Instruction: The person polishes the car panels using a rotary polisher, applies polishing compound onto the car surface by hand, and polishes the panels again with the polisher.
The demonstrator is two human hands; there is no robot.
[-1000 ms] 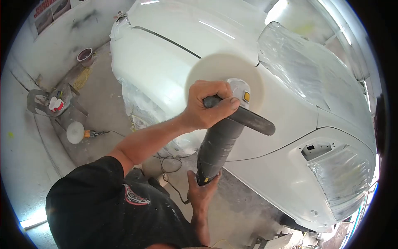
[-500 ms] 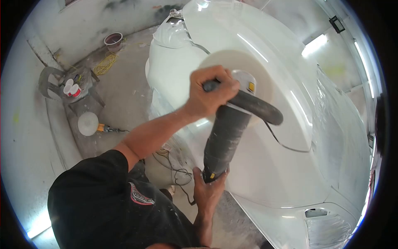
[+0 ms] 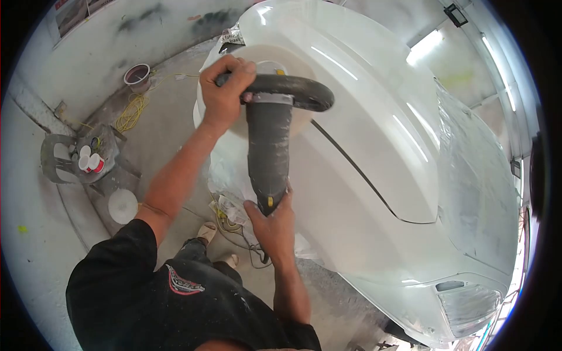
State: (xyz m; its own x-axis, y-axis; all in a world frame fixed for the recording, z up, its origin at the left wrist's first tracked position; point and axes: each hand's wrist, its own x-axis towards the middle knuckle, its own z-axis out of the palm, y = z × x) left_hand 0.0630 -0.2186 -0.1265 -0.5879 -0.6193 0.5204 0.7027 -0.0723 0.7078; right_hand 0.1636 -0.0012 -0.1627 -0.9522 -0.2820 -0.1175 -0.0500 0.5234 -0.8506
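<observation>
My left hand (image 3: pixel 225 88) is wrapped round the left end of the black D-shaped handle of a polisher (image 3: pixel 269 140). At the rear of its dark, dusty body, my right hand (image 3: pixel 274 225) grips the end, thumb on the left side. The round pale pad (image 3: pixel 301 120) lies over the front of a glossy white car body (image 3: pixel 363 158), partly hidden by the handle and my left hand. A dark curved panel gap runs right from beside the pad.
Clear plastic film (image 3: pixel 474 169) covers the car's windscreen. At the left stand a grey chair (image 3: pixel 55 158) with several white and red tubs, a second tool with a round white pad (image 3: pixel 123 206), a maroon bucket (image 3: pixel 137 76) and a yellow cord (image 3: pixel 130 114). Cables lie near my feet.
Both hands and the polisher have moved left, and the pad is now farther up and left on the car. The polisher's body has turned more upright in view. The camera view has also shifted.
</observation>
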